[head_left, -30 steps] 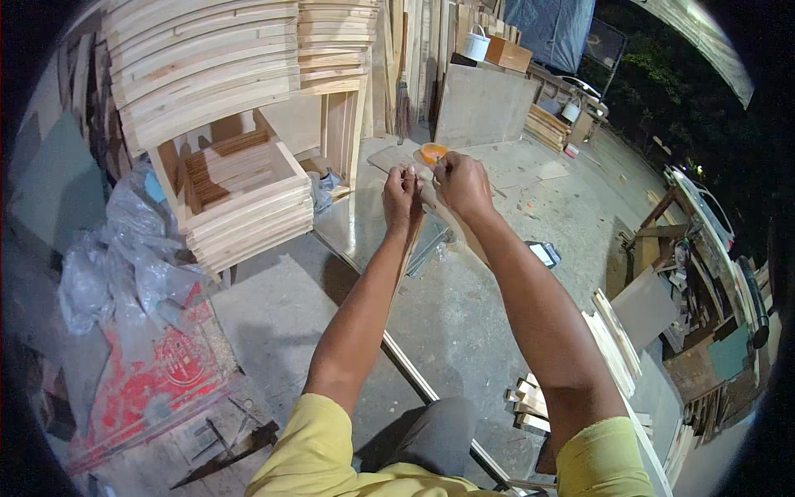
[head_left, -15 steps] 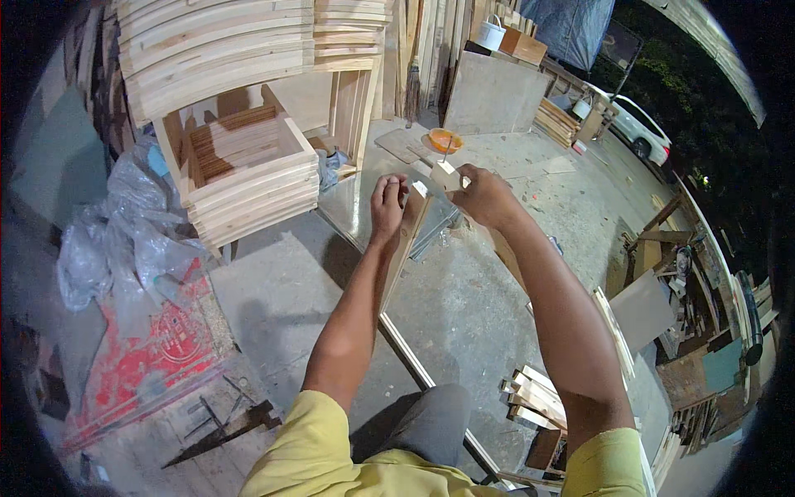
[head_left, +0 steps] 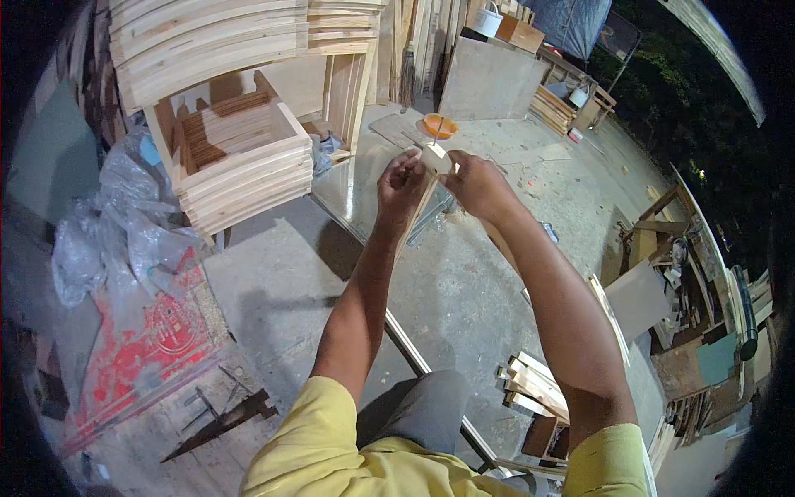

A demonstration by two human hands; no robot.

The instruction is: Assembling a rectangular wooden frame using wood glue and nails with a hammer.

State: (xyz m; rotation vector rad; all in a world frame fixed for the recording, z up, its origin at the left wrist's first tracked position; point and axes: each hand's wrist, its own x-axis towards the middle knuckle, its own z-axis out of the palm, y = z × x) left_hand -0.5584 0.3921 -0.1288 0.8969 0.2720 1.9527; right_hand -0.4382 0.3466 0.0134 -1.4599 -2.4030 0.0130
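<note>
Both my hands are raised in front of me with wooden pieces between them. My left hand (head_left: pixel 402 180) is closed at the upper end of a narrow wooden board (head_left: pixel 420 214), which slants down beside my left forearm. Closed on a second wooden board (head_left: pixel 502 247), my right hand (head_left: pixel 475 184) has that board's lower part showing beside the right forearm. A pale, squared wood end (head_left: pixel 436 158) sits between my fingertips, where the two boards come together. Whether they touch is hidden by the fingers. Just beyond stands an orange bowl (head_left: pixel 440 126), with a thin stick in front of it.
A stack of wooden frames (head_left: pixel 240 189) stands at the left, near clear plastic sheeting (head_left: pixel 124 236). Wood offcuts (head_left: pixel 537 388) lie by my right elbow. A large panel (head_left: pixel 489 79) leans at the back, and scrap boards (head_left: pixel 704 331) pile up at the right.
My hands have come closer together, bringing the two board ends from apart to meeting. The right hand moved slightly left and the left hand slightly up. The view has shifted a little.
</note>
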